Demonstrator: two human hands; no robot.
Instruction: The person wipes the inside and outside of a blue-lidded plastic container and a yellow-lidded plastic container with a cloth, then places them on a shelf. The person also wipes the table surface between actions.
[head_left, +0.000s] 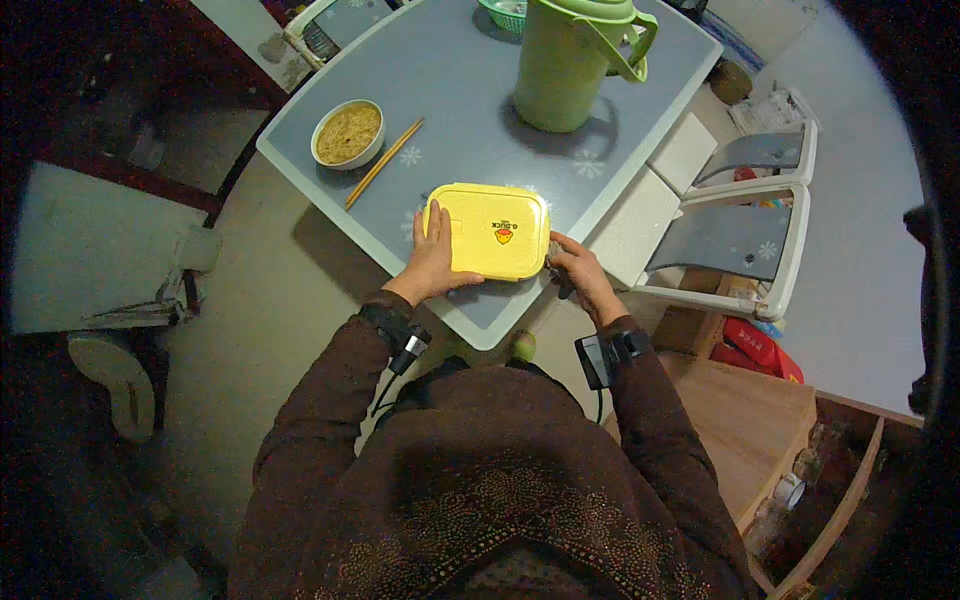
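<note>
A yellow lunch box (480, 251) with a duck print and lettering on its lid lies near the closest corner of the table. My left hand (431, 262) grips its left end, fingers over the lid and thumb along the near side. At the opposite end, my right hand (581, 270) holds a crumpled grey cloth (553, 255) against the box's edge; much of the cloth is hidden by the fingers. Farther left stands a white bowl of noodles (348, 135), and a pair of wooden chopsticks (385, 163) lies beside it.
A tall green lidded pitcher (559, 71) stands on the grey table (457, 90), with a green basket (506, 15) behind it. White chairs (720, 232) are pushed up along the right side. A wooden cabinet (720, 420) is low on my right.
</note>
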